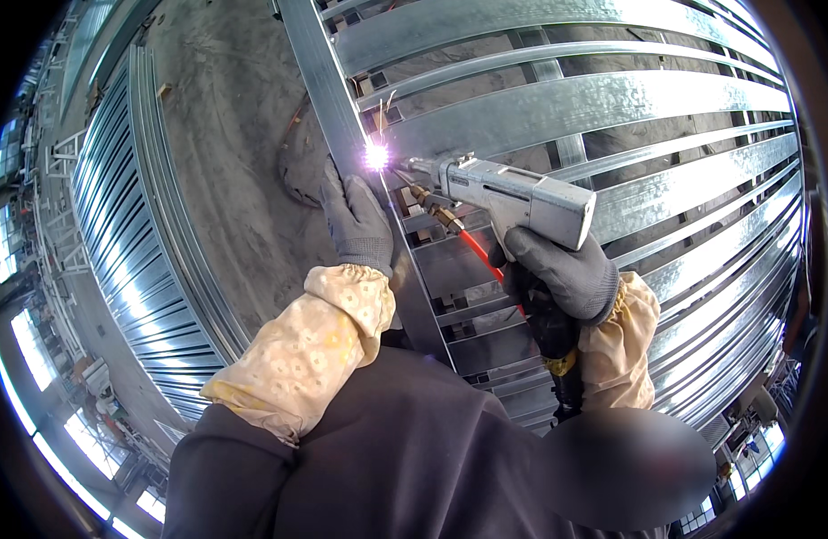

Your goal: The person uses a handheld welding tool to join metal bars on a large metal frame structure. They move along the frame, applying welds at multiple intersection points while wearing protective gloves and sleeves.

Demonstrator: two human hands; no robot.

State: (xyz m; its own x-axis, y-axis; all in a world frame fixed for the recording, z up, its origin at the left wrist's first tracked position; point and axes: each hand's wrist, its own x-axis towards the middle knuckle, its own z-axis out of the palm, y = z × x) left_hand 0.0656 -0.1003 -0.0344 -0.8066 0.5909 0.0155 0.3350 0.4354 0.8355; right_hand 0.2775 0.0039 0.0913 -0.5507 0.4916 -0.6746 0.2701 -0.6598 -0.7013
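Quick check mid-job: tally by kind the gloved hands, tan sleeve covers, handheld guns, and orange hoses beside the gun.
Gloved hands, left and right: 2
Tan sleeve covers: 2
Silver handheld gun: 1
Orange hose: 1
Total: 6

The silver pistol-shaped torch (520, 198) points left, sparking brightly at the edge of a grey metal rail (331, 94).

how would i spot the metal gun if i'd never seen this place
Find the large slatted metal frame. Over it, a gloved right hand grips the gun, its nozzle pointing left toward a bright glare. Unlike the long flat slats beneath, it has a short, boxy, silver body.
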